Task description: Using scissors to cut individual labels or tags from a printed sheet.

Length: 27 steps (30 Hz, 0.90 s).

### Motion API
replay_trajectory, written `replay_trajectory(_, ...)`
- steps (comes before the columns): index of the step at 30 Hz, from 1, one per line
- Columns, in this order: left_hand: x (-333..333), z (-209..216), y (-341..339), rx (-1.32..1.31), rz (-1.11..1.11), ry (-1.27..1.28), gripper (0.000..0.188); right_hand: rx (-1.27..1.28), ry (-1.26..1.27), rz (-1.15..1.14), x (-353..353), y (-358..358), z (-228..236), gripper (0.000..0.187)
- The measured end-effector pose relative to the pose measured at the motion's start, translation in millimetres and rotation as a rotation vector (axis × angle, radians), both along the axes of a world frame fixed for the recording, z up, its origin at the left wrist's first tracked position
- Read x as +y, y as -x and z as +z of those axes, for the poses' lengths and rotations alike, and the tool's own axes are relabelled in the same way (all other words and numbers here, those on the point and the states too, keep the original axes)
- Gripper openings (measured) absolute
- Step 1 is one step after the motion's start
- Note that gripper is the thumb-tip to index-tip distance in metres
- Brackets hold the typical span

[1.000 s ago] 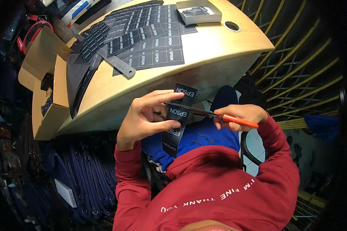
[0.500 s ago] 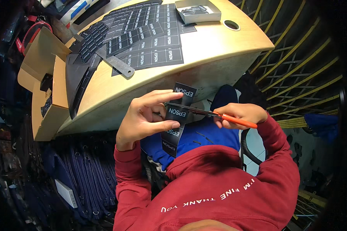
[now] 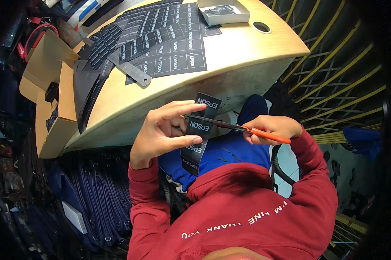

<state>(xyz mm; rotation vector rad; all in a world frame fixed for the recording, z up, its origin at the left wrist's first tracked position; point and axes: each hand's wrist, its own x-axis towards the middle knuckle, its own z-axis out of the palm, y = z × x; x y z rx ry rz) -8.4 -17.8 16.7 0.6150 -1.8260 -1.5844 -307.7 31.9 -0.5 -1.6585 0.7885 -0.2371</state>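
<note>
A black strip of printed labels with white lettering hangs in front of my body, its lower end over my blue-clad lap. My left hand pinches it from the left side, with the forefinger on its upper part and the thumb lower down. Orange-handled scissors are gripped in my right hand. Their dark blades lie across the strip, between two printed labels, and the tips reach near my left fingers. A few thin dark offcuts rest on my lap.
Beyond my hands, a wooden table bears sheets of black labels, a metal ruler and a white box of cut pieces. A cardboard box stands at its left. Dark blue bags are piled lower left; a folding lattice gate is at right.
The scissor blades have drawn closer together across the strip, and my right hand has shifted very slightly right. My left hand keeps its hold in the same place.
</note>
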Motion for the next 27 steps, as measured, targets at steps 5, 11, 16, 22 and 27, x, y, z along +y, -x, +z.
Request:
replay_trajectory(5,0.4,2.4,0.2,-0.033,0.010,0.036,0.057,0.012,0.042,-0.013,1.0,1.3,-4.5,0.044)
replay_trajectory(11,-1.2,0.7,-1.3,-0.040,0.017,0.044,0.058,0.012,0.044,-0.035,1.5,-2.4,-0.9,0.041)
replay_trajectory(16,-1.6,1.0,-2.3,-0.063,0.020,0.066,0.057,0.045,0.032,-0.051,1.6,-2.0,0.1,0.039)
replay_trajectory(22,-1.0,0.8,-1.8,-0.042,0.019,0.064,0.056,0.088,0.031,-0.064,1.5,-1.9,3.0,0.038)
replay_trajectory(27,-1.6,-0.2,-2.9,-0.044,0.013,0.078,0.057,0.076,0.025,-0.099,3.3,-2.4,0.1,0.038)
